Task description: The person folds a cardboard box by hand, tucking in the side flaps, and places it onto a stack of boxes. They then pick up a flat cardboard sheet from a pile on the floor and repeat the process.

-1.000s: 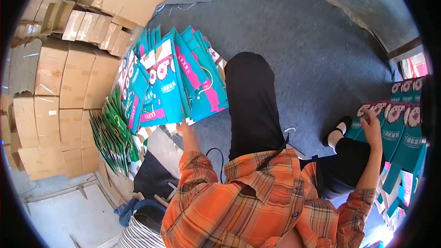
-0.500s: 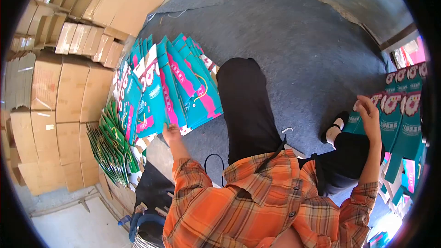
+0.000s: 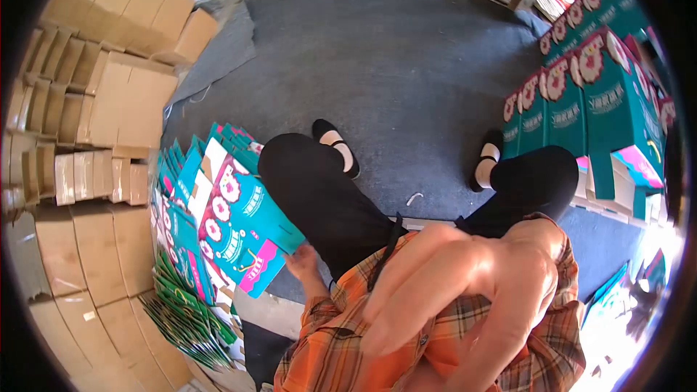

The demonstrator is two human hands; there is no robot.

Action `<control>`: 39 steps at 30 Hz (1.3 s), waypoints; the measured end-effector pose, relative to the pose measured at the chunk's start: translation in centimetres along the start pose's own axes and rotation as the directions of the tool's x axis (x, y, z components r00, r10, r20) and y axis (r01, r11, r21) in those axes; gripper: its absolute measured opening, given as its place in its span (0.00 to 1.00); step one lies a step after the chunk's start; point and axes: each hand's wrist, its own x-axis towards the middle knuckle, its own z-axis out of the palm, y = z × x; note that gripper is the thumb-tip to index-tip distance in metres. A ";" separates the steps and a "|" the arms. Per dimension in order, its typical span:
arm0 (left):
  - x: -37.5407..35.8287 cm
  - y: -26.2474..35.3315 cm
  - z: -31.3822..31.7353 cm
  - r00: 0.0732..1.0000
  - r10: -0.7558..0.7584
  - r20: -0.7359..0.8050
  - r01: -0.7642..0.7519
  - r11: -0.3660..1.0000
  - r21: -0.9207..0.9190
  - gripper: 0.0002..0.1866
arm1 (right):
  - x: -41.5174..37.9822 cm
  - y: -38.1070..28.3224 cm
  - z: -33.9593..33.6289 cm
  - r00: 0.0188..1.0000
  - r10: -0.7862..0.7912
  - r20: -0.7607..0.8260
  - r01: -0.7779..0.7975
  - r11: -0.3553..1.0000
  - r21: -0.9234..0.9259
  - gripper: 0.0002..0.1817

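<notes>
My left hand (image 3: 303, 263) is at the lower right edge of a flat teal and pink printed carton (image 3: 250, 229), its fingers closed on that edge. The carton has a white flower pattern and a yellow cord, and lies against a fanned pile of similar teal cartons (image 3: 174, 163). Close to the camera, my right hand (image 3: 406, 290) is raised in front of the orange plaid shirt. It looks large and blurred, and its fingers cannot be made out clearly.
Brown cardboard boxes (image 3: 94, 247) are stacked along the left. Green folded bags with cords (image 3: 189, 319) stand at lower left. Upright teal boxes (image 3: 610, 112) are lined up at right. My black-clad knees and shoes are over the dark floor (image 3: 377, 65).
The view has shifted, so both knees and shoes show. My right hand has come from the right side to in front of my chest. My left hand stays by the teal cartons.
</notes>
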 end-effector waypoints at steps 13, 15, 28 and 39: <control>-0.5 11.5 11.3 0.871 0.375 0.317 -0.339 0.926 -0.163 0.11 | -1.2 0.7 1.2 0.943 -0.305 -0.135 0.332 0.818 0.469 0.08; -1.4 13.2 16.0 0.866 0.440 0.238 -0.411 0.897 -0.161 0.05 | -1.2 0.7 1.6 0.923 -0.348 -0.163 0.382 0.789 0.482 0.10; -15.3 4.7 34.5 0.726 0.255 0.639 -0.272 0.960 -0.074 0.11 | -3.8 -3.6 -2.7 0.990 -0.140 0.012 0.134 0.970 0.203 0.08; -18.8 -6.8 43.2 0.703 -0.051 0.709 -0.557 0.581 0.594 0.18 | -9.8 -0.9 -12.6 0.574 0.577 -0.580 -0.797 0.555 -0.237 0.09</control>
